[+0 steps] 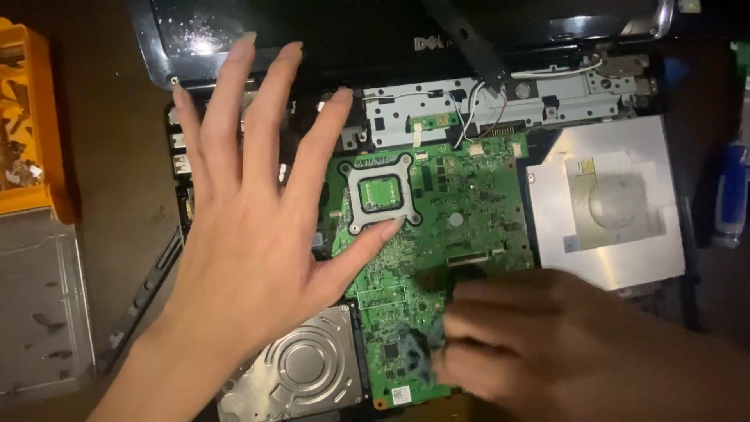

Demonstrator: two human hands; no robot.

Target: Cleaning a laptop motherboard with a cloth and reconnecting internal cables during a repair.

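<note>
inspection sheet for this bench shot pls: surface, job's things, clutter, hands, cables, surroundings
Surface: dark brown table, worn.
Job's things: opened laptop base; green motherboard exposed, hard drive lower left, silver optical drive on the right.
Clutter: orange parts tray, clear lid, loose black strip, blue tool.
Hands: left hand spread flat over the base; right hand blurred, pressing a grey cloth on the board.
Cables: thin white, black and red wires near the hinge.
Surroundings: dim; laptop screen tilted back.

An orange parts tray [35,117] is seen at the far left, a clear plastic lid [39,305] below it, and a blue-handled tool [732,195] at the far right.
</note>
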